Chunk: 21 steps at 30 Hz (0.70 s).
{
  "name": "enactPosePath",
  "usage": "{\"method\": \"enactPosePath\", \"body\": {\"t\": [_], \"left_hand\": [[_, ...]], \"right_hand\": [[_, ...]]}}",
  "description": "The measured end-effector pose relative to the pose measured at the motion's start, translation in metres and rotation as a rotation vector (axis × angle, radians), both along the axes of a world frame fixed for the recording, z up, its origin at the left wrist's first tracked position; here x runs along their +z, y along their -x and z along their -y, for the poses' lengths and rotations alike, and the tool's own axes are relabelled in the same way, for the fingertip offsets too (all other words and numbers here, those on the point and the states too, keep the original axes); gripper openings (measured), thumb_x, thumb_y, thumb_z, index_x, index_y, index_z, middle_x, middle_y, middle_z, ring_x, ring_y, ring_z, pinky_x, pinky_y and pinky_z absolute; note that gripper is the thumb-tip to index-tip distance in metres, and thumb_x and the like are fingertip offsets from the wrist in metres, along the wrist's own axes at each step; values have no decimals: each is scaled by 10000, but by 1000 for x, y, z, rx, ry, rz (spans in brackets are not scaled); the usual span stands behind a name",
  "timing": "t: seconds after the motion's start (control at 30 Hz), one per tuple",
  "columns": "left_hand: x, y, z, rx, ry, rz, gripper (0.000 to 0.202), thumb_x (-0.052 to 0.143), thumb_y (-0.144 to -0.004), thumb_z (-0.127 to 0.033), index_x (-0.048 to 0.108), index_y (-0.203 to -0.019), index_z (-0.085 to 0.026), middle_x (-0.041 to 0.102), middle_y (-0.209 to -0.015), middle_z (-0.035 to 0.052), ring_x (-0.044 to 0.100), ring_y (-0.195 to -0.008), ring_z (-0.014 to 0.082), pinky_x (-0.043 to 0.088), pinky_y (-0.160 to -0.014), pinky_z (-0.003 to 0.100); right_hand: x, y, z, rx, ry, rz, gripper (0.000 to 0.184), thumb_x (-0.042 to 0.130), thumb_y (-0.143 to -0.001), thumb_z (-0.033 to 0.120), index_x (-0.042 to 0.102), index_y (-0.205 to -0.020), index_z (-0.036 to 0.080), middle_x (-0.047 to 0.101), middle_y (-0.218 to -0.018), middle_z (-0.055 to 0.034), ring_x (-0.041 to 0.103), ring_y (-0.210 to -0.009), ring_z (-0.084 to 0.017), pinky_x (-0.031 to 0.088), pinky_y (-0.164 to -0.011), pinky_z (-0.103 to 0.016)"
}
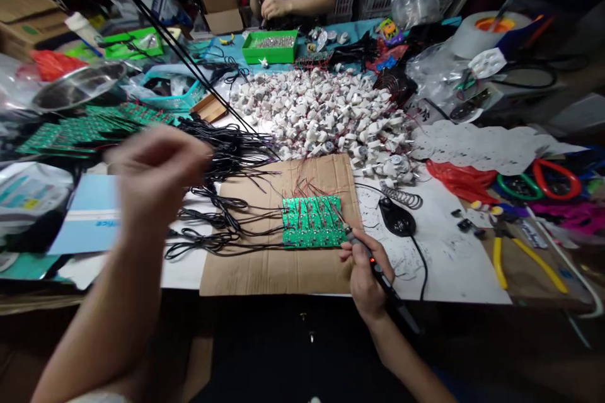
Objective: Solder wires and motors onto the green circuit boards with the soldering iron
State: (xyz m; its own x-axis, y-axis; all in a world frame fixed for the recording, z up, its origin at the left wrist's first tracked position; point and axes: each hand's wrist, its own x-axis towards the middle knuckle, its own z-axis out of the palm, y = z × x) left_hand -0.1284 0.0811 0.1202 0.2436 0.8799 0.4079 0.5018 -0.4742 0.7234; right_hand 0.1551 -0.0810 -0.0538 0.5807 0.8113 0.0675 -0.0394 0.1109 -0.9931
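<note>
My right hand (366,274) grips a soldering iron (373,259) with a small red light on its handle. The iron's tip meets the right part of a green circuit board (312,223), which has thin red and black wires standing on it. Black cables (212,240) run from the board's left side to coiled bundles. The board lies on a flat piece of cardboard (250,274). Raised at the left, my left hand (158,157) is smeared by motion, near a heap of black cables (227,145); whether it holds anything does not show.
A large pile of white parts with red wires (326,113) lies behind the cardboard. Stacked green boards (80,129) lie at left. Yellow-handled pliers (524,258) and a coiled-spring stand (397,214) are at right. Across the table, another person's hands (274,7) work behind a green tray (269,47).
</note>
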Motion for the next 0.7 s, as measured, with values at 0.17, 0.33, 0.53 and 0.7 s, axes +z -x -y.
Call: {"method": "enactPosePath", "body": {"t": [0.17, 0.33, 0.53, 0.7], "left_hand": [[-113, -92, 63, -253, 396, -143, 152, 694, -875, -250, 749, -744, -195, 692, -760, 17, 636, -707, 137, 477, -662, 266], [-144, -90, 71, -164, 540, -183, 128, 661, -848, -179, 702, -727, -173, 687, -703, -4, 612, -665, 129, 437, -652, 239], [-136, -92, 71, -166, 547, -315, 163, 646, -812, -153, 656, -651, -172, 650, -687, -1, 603, -688, 143, 406, -671, 255], [-136, -99, 73, -158, 524, -385, 144, 649, -778, -136, 631, -642, -178, 656, -714, 8, 609, -705, 154, 414, -698, 267]], "right_hand": [[-2, -2, 14, 44, 40, 33, 248, 663, -987, 369, 755, -1174, 234, 788, -841, -13, 732, -622, -144, 616, -636, -267], [-5, -7, 35, 100, 97, 90, 250, 648, -991, 381, 767, -1149, 228, 777, -804, -14, 727, -615, -152, 632, -674, -300], [-6, -6, 48, 229, 138, 62, 241, 643, -987, 392, 780, -1112, 238, 767, -766, -6, 715, -571, -138, 611, -576, -252], [-1, -9, 47, 265, 163, 109, 264, 628, -983, 407, 783, -1093, 224, 763, -735, -8, 710, -546, -147, 611, -565, -270]]}}
